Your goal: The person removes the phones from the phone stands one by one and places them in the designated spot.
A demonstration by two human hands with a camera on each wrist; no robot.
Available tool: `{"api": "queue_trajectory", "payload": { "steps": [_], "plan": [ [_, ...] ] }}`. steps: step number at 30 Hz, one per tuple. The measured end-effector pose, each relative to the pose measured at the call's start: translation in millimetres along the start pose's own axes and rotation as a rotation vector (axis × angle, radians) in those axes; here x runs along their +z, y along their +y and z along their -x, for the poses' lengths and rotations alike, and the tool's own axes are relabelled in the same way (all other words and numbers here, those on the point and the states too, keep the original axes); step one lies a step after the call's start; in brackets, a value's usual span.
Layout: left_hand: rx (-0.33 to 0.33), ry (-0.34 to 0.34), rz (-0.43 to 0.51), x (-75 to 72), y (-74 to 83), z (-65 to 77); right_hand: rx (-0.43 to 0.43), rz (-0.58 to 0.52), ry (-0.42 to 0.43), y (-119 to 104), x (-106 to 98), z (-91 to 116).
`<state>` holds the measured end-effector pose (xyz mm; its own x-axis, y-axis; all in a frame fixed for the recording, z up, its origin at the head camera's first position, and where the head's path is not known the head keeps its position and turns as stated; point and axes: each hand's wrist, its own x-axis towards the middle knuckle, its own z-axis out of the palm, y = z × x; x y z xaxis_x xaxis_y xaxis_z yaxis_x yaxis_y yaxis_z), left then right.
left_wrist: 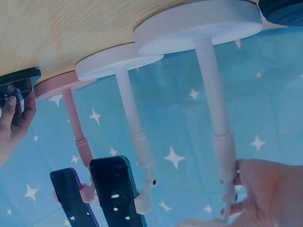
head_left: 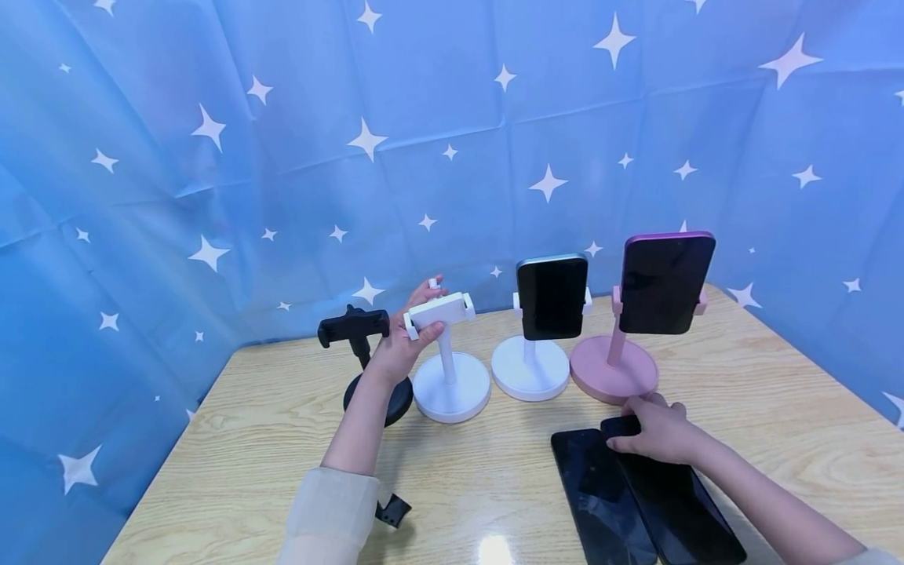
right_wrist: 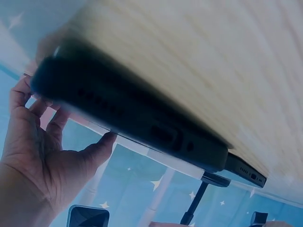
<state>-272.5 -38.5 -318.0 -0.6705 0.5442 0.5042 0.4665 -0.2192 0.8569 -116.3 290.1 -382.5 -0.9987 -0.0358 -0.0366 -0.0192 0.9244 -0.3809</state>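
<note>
My left hand (head_left: 398, 350) holds the head of a white phone stand (head_left: 450, 400), thumb on the front of its empty clamp (head_left: 439, 311) and fingers behind. The stand's round base rests on the wooden table. In the left wrist view the fingers (left_wrist: 242, 206) curl about the top of its post. On the right, my right hand (head_left: 660, 431) grips the far end of a black smartphone (head_left: 681, 502), thumb on its screen side. A second dark smartphone (head_left: 600, 490) lies flat right beside it. The right wrist view shows the gripped phone's port edge (right_wrist: 142, 120) up close.
Left of the held stand is a black phone stand (head_left: 353, 325) with an empty clamp. To its right, another white stand (head_left: 530, 377) and a pink stand (head_left: 614, 377) each carry an upright phone. A small black piece (head_left: 393, 511) shows near the left sleeve. A starry blue curtain (head_left: 452, 118) hangs behind.
</note>
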Motion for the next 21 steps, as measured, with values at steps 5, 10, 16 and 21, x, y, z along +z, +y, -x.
{"api": "queue_trajectory", "payload": {
  "steps": [5,10,16,21],
  "plan": [
    [0.015,-0.001,-0.015,-0.4,-1.6,-0.3,-0.012,0.006,0.01,1.3,0.8,1.0],
    [0.02,-0.005,-0.01,-0.3,-1.0,0.1,-0.019,0.001,0.019,1.5,1.8,2.4],
    [0.041,-0.011,-0.01,-1.6,-1.7,-0.4,-0.026,0.0,0.024,1.4,2.3,3.0],
    [0.027,-0.011,-0.053,-3.6,-2.5,-0.9,-0.031,0.002,0.03,2.1,2.7,3.2]
  ]
}}
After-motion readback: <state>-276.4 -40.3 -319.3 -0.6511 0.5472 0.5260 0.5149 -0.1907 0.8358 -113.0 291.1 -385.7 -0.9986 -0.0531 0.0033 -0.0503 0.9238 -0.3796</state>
